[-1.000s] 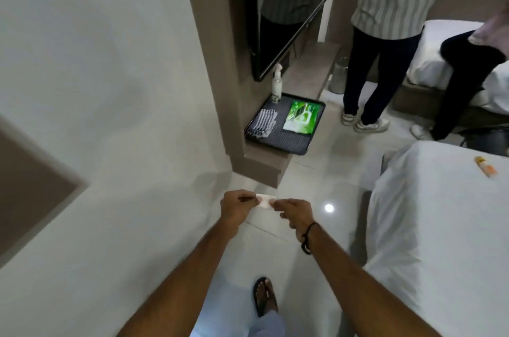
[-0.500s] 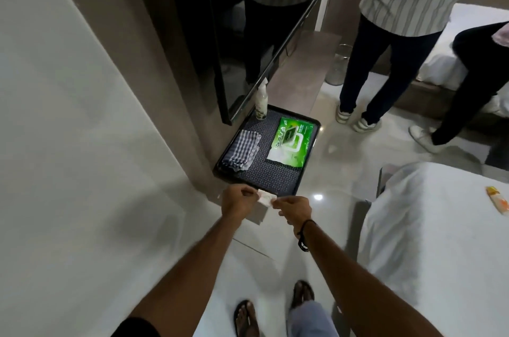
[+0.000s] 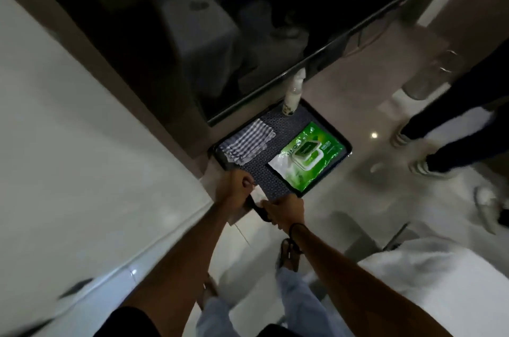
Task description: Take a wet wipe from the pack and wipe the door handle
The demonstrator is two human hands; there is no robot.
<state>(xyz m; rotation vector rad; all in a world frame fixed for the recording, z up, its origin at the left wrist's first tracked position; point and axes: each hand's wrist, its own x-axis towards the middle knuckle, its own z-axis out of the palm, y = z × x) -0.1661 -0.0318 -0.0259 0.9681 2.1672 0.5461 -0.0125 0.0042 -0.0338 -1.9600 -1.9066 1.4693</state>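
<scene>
The left hand (image 3: 237, 188) is seen curled, its fingers pinched on one end of a small, pale, crumpled wet wipe (image 3: 256, 193). The right hand (image 3: 286, 211) is likewise curled, and the other end of the wipe appears to be pinched between its fingertips, though the blur leaves the grip unclear. A thin dark band (image 3: 294, 229) is worn around the right wrist. Both bare forearms are extended forward from the bottom of the view.

Just beyond the hands, a dark rectangular tray with rounded corners (image 3: 345, 156) is set on a low beige ledge, and its floor is covered by a finely dotted, textured mat. On the right half of the tray a flat, glossy green plastic pack of wet wipes (image 3: 308, 155) lies, with a rounded rectangular flap lid in its middle and a white patch at its near end. On the left half a folded blue-and-white checked cloth (image 3: 245, 142) is laid, soft and slightly rumpled. At the far corner a slim white plastic spray bottle (image 3: 292, 94) stands upright.

Above the tray a large dark, shiny panel (image 3: 220, 33) with a thin metallic edge is mounted, and dim reflections are carried on it. The floor is made of glossy pale tiles (image 3: 358, 193). A smooth white wall (image 3: 68, 144) runs along the left. Other people's legs and light shoes (image 3: 424, 168) are visible at the right.
</scene>
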